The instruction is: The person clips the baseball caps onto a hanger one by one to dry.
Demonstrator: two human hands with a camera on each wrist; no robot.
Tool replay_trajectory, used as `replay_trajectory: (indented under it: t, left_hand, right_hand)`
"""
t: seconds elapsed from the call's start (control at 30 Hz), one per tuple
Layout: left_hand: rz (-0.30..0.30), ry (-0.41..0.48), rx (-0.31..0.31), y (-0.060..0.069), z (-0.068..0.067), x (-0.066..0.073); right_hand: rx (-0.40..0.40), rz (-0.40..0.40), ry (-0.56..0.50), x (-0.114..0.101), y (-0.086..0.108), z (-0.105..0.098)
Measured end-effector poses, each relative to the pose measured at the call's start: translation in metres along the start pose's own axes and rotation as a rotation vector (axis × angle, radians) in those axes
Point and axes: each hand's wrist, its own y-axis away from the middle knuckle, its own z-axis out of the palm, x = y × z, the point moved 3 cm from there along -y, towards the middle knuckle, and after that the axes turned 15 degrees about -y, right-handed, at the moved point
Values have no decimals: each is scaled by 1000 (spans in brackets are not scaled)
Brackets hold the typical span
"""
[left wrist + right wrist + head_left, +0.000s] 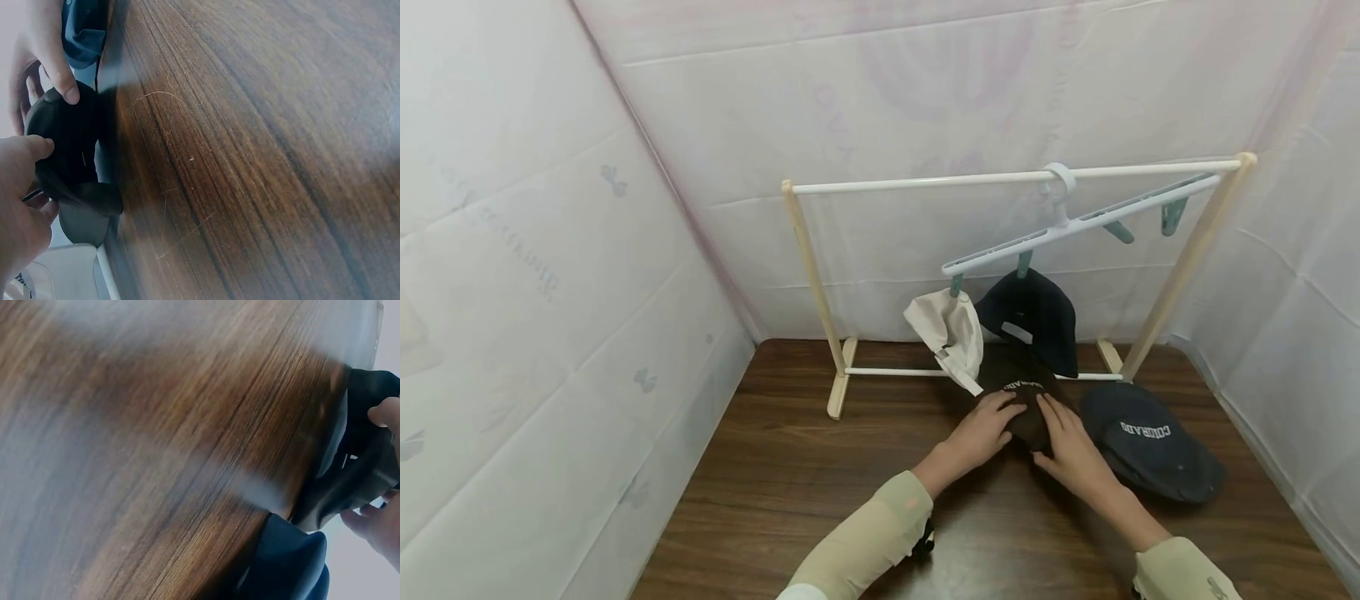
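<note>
Both hands hold a dark brown cap with pale lettering, low in front of the rack. My left hand grips its left side, and in the left wrist view the thumb lies on the cap's surface. On the opposite side my right hand grips the cap, its thumb showing in the right wrist view. Just behind, a cream cap and a black cap hang from green clips on a tilted white hanger. A navy cap lettered COLORADO lies to the right.
The hanger hooks over the white top rail of a rack with wooden posts. Two more green clips, one of them a clip near the hanger's raised right end, hold nothing. Pale sheeting surrounds the brown wooden table.
</note>
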Motion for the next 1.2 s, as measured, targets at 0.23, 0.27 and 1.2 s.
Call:
replay_trajectory:
  t: [0.23,0.27,1.2]
  left_hand:
    - [-1,38,-16,-1,-1,0]
    - [0,46,-18,-1,-1,0]
    - [-25,106,-45,7,-5,3]
  right_hand:
    - [19,-51,-4,0,0,-4]
    - [17,-55,0,0,0,-4]
    - [-10,-268,81,6,4,-21]
